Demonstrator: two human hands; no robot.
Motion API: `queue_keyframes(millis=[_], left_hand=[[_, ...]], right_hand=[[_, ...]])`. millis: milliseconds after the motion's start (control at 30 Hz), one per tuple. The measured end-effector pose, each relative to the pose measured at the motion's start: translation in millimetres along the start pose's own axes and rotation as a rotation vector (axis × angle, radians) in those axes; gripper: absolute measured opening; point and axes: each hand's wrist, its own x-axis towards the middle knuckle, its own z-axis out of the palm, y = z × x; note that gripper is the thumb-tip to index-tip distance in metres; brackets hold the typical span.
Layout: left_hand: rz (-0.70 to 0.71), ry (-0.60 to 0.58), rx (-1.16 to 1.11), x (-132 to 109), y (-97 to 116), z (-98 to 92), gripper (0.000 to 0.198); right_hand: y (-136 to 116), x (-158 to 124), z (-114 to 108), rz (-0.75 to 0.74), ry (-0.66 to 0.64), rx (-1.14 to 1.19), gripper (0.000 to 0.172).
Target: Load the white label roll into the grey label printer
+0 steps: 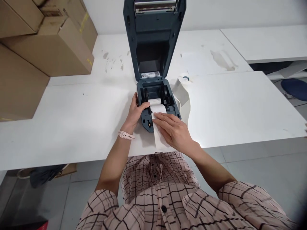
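Observation:
A dark blue label printer stands on the white table with its lid swung up. My left hand grips the printer's left side, its thumb over the rim near the paper and its fingers along the outer wall. A white paper strip runs from inside the printer, over its front and down toward the table edge. My right hand lies on this strip with fingers stretched out and together, pressing it at the printer's front. Part of the strip is hidden beneath that hand.
Cardboard boxes are stacked at the back left of the table. Right behind the printer stands a white paper roll with a loose curling strip. A blue stool seat is at the far right.

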Motion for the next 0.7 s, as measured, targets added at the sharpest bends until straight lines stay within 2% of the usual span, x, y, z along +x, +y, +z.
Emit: queue_keyframes(millis=[233,433,500,567,633,700], left_hand=[[0.019,-0.034,0.014,-2,2,-1.2,0.069],[0.019,-0.072,-0.023,-2,1,-2.8,0.074],[0.027,-0.078,-0.033,-2,1,-3.4,0.076],[0.029,-0.083,-0.032,-2,1,-4.4,0.077],[0.013,-0.088,-0.019,-3,2,-5.5,0.078],[-0.005,-0.090,-0.013,-2,2,-6.3,0.077]], right_hand=[[4,0,-3,0.016,0.004,0.065,0.032],[4,-3,-2,0.033,-0.017,0.080,0.032],[1,-7,-9,0.024,-0.054,0.116,0.033],[2,-6,-24,0.007,-0.085,0.212,0.037],[9,8,-49,0.034,0.007,0.292,0.043],[27,39,-75,0.097,0.245,0.298,0.042]])
